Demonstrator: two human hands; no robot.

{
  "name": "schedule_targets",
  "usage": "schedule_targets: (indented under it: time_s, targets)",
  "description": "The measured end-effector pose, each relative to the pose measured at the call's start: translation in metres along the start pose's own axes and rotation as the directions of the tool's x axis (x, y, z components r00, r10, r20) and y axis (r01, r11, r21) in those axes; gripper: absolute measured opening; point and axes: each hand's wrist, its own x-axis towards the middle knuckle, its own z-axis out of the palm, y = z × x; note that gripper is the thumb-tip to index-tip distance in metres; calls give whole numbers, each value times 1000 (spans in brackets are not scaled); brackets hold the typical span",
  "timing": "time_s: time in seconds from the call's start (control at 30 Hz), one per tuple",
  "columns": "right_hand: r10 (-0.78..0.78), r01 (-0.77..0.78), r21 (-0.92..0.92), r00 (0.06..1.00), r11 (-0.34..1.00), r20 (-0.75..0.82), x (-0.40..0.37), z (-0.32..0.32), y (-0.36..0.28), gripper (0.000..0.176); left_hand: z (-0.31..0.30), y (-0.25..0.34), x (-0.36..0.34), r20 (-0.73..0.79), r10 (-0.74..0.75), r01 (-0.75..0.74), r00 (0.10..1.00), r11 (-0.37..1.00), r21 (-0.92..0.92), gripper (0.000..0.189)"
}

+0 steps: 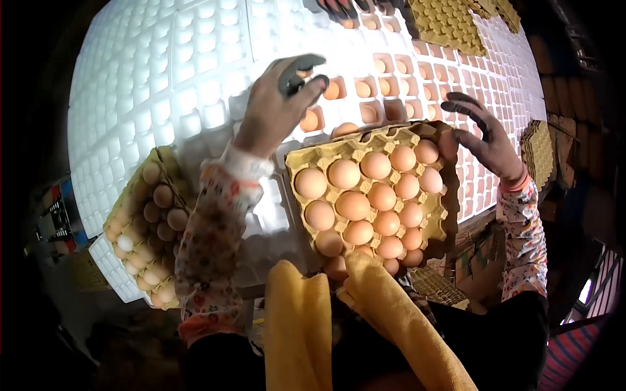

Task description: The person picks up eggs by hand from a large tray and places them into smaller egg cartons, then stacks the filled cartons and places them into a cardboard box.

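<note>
My left hand (280,98), with dark coverings on its fingers, reaches over the white moulded tray (215,117). Its thumb and fingers curve apart beside a brown egg (332,90) in a tray cell. Another egg (310,120) lies in a cell below that hand. In front of me, a yellow pulp egg tray (297,159) carries rows of brown eggs, with some of its right-hand pockets bare. My right hand (482,133) hovers at that tray's right side, fingers spread, its thumb close to an egg (448,143) at the tray's edge.
A second pulp tray of eggs (147,260), including a white one, stands at the left. Stacked pulp trays (447,25) lie at the far right, more (538,153) at the right edge. Another person's dark-gloved fingers (339,6) show at the top. A yellow cloth (297,326) hangs near me.
</note>
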Motion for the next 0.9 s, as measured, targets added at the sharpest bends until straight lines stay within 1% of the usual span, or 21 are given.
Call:
schedule_targets:
  time_s: [0.07, 0.13, 0.17, 0.2, 0.27, 0.37, 0.4, 0.43, 0.47, 0.5, 0.53, 0.57, 0.6, 0.63, 0.67, 0.7, 0.73, 0.8, 0.83, 0.87, 0.9]
  targets:
    - [38, -14, -127, 981, 992, 191, -31, 2, 29, 56, -10, 43, -49, 259, -33, -41, 965, 961, 272, 40]
    - [-37, 37, -9, 998, 999, 43, -41, 20, 53, 63, 1, 59, -87, 369, -2, -256, 930, 716, 650, 44]
    - [-76, 76, -4, 996, 997, 52, -37, 18, 38, 62, 13, 55, -98, 319, 40, -290, 947, 530, 797, 48]
    - [-141, 148, -221, 989, 964, 48, -33, 18, 36, 61, 20, 58, -103, 329, 26, -307, 944, 435, 846, 48]
    - [-161, 167, -422, 986, 891, 51, -35, 21, 24, 60, 24, 65, -110, 319, -71, -257, 945, 444, 859, 46]
    - [-237, 208, -489, 971, 847, 3, -41, 15, 18, 60, 19, 59, -118, 240, 23, -205, 970, 606, 769, 39]
    - [-55, 39, -124, 990, 992, -127, -51, 16, 15, 57, 15, 60, -120, 63, -57, 22, 996, 889, 457, 39]
    - [100, -16, 379, 974, 925, -204, -61, 14, 18, 53, 10, 62, -121, -62, -200, 201, 978, 979, 24, 38]
    - [267, -19, 786, 946, 618, -187, -67, 12, 24, 49, 5, 61, -122, -105, -375, 298, 921, 852, -431, 38]
    - [294, -1, 933, 949, 360, -113, -66, 13, 32, 42, 0, 44, -119, -179, -110, 85, 978, 987, -137, 36]
    - [-23, 229, 593, 942, 772, -334, -62, 30, 59, 43, -1, 28, -115, -163, 161, -133, 973, 976, 173, 36]
    - [-160, 266, 380, 944, 886, -288, -57, 33, 52, 42, 7, 42, -106, -82, -123, 119, 989, 992, -52, 37]
    - [-292, 324, 139, 932, 936, -214, -45, 36, 33, 42, 20, 67, -93, 50, -366, 367, 929, 898, -242, 38]
    - [-51, 51, 269, 999, 962, -9, -33, 38, -7, 39, 35, 86, -87, 160, -403, 324, 901, 871, 370, 39]
    - [176, -246, 334, 958, 910, 227, -23, 48, -45, 37, 51, 73, -89, 202, -39, -155, 979, 508, 847, 41]
    - [-14, 21, -78, 995, 997, 99, -18, 71, -61, 39, 56, 63, -89, 265, -2, -243, 964, 393, 887, 41]
    - [-246, 243, -495, 967, 834, 60, -12, 91, -70, 41, 56, 59, -86, 329, 26, -324, 944, 269, 907, 41]
    - [-216, 309, -641, 951, 702, 222, 8, 109, -78, 46, 36, 72, -83, 263, -178, -27, 948, 781, 624, 46]
    - [-67, 275, -599, 936, 752, 346, 15, 102, -85, 47, 24, 75, -83, 277, -287, 170, 917, 910, 379, 49]
    - [-88, 192, -299, 940, 935, 328, 14, 98, -80, 47, 15, 69, -96, 169, -329, 342, 929, 938, -55, 46]
    - [-103, 95, 39, 946, 995, 307, 8, 88, -68, 47, 6, 72, -108, 162, -281, 311, 946, 928, -205, 43]
